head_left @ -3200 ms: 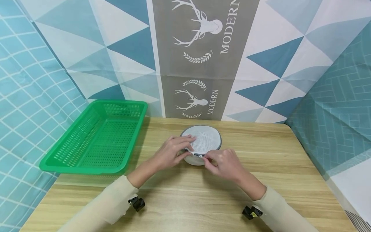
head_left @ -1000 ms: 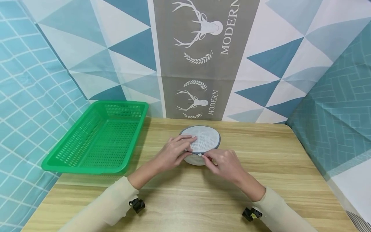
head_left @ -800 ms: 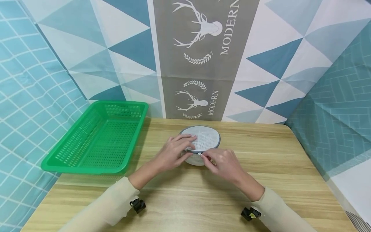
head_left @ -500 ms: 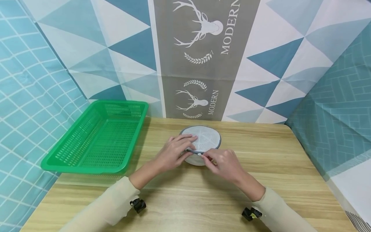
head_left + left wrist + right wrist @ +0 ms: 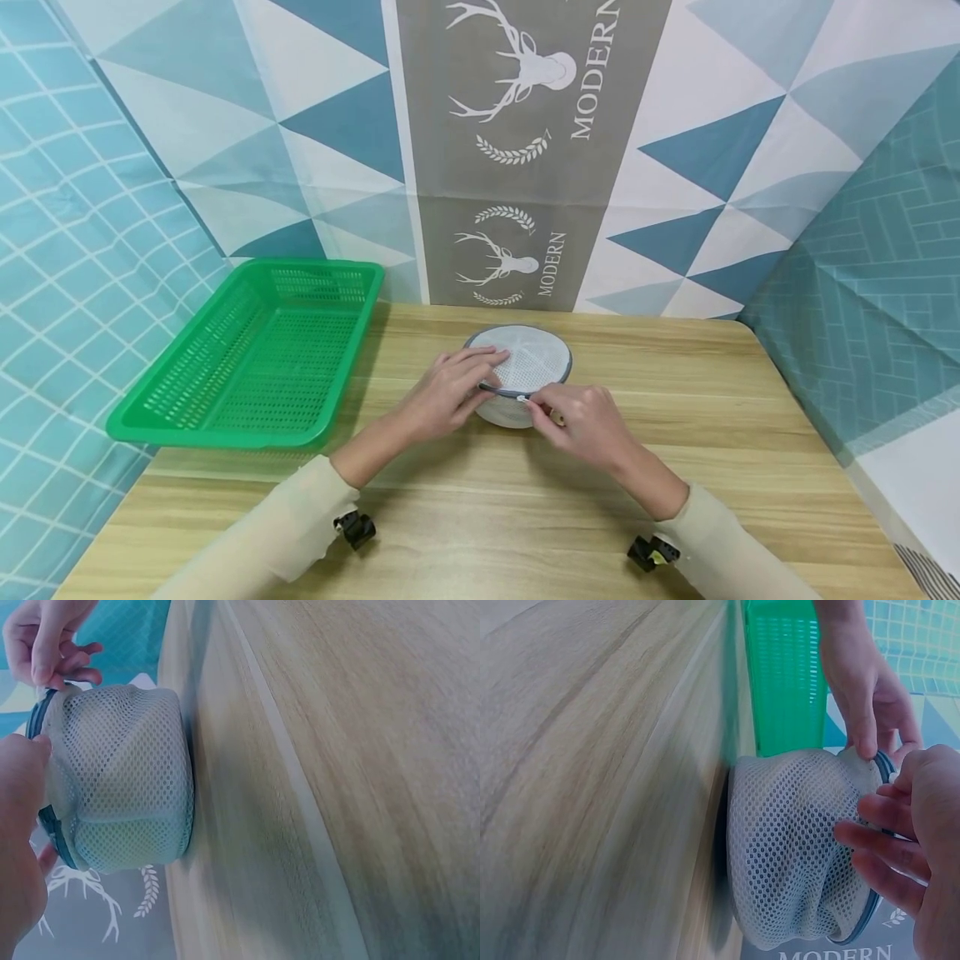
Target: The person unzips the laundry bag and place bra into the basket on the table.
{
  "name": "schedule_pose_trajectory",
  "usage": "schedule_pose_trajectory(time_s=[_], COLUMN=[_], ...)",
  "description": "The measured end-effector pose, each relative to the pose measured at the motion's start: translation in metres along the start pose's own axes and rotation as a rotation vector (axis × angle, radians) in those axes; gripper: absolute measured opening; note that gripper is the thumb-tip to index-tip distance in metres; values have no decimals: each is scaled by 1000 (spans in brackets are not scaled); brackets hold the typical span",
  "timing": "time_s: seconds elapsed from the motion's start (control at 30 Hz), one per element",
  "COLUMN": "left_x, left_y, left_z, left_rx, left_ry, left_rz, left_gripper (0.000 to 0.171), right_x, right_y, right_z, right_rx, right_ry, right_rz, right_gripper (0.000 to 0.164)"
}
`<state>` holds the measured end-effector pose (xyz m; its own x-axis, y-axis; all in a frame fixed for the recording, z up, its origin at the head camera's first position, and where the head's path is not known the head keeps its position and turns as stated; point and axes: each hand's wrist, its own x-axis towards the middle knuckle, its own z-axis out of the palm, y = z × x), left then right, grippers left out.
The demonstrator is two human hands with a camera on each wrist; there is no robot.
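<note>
A round white mesh laundry bag (image 5: 534, 360) with a dark zipper band round its top stands on the wooden table. In the left wrist view the mesh side (image 5: 131, 765) bulges a little above the tabletop. My left hand (image 5: 447, 392) grips the bag's near left rim, thumb below the band and fingers spread over the lid. My right hand (image 5: 581, 421) pinches the small white zipper pull (image 5: 522, 398) at the front of the band. Its other fingers (image 5: 885, 847) hang beside the mesh, seen in the right wrist view.
A green slotted plastic basket (image 5: 277, 367) stands at the left of the table (image 5: 480, 517), with nothing in it. Behind the table rises a patterned cloth backdrop (image 5: 517, 183). Blue tile-print sheets hang at both sides.
The right hand has shifted the zipper pull slightly to the right along the band in the last half second. The left hand keeps its grip on the rim.
</note>
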<state>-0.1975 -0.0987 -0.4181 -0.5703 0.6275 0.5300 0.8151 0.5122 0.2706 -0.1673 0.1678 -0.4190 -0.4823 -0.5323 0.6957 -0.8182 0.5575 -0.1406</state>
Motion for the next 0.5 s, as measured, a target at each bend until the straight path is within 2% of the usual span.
schedule_pose_trajectory(time_s=[0.2, 0.5], left_x=[2, 2], left_y=[2, 4], left_z=[1, 2], left_rx=[-1, 57], left_ry=[-27, -2], left_rz=[-4, 46], left_gripper=[14, 10], right_x=[1, 0], right_y=[-1, -1], right_z=[3, 6], right_rx=[20, 21], right_ry=[15, 16], right_rz=[-16, -16], right_gripper=[10, 10])
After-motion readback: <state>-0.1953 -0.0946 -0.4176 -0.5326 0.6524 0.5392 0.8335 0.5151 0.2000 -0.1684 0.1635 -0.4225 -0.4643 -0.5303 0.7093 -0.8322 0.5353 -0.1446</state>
